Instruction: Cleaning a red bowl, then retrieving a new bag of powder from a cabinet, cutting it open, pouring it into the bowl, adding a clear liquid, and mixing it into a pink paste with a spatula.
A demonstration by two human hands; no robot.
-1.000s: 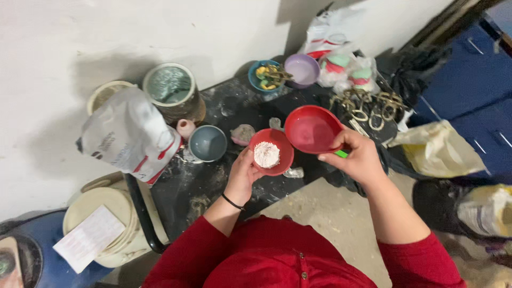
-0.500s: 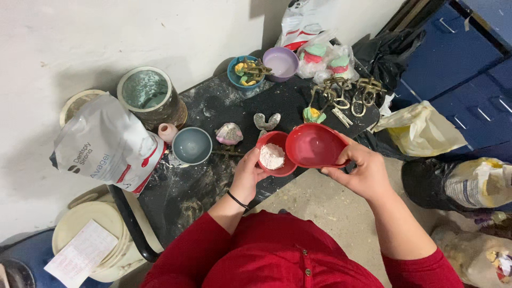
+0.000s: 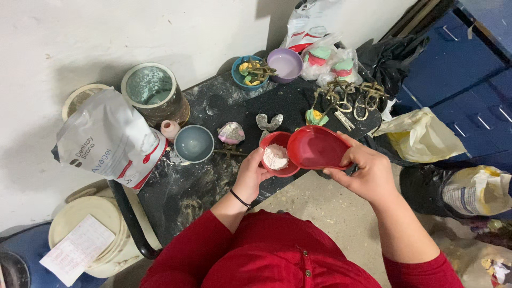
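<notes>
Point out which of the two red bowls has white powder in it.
The smaller red bowl in the left hand; the larger red bowl in the right hand looks empty.

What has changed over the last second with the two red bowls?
The right hand has brought the empty red bowl down from above until its rim overlaps the small red bowl of white powder. The left hand still cups that bowl; both grips unchanged.

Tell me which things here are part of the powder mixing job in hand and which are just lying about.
In use:
left hand holding the small red bowl of white powder
right hand tilting the larger red bowl against it

Lying about:
grey cup
white powder bag
purple bowl
metal frames
white buckets
</notes>
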